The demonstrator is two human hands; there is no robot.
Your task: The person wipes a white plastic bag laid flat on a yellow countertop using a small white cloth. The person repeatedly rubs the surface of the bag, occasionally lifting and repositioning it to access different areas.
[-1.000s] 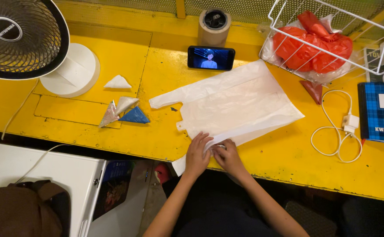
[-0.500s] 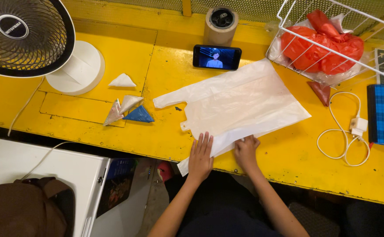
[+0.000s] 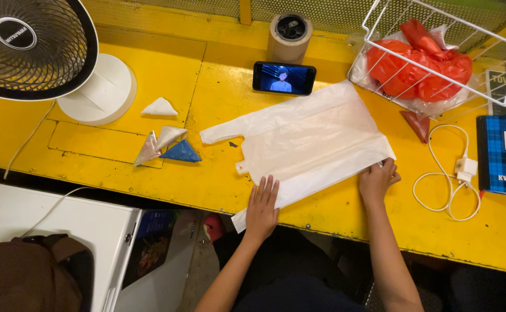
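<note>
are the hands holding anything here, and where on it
Both hands press the white plastic bag flat: the left hand on its near edge by the handles, the right hand pinching its bottom near corner.

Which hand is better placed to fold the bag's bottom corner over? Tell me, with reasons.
Right, probably. The right hand already pinches the bottom corner of the white plastic bag, while the left hand lies flat near the handle end, pinning it to the yellow table.
</note>
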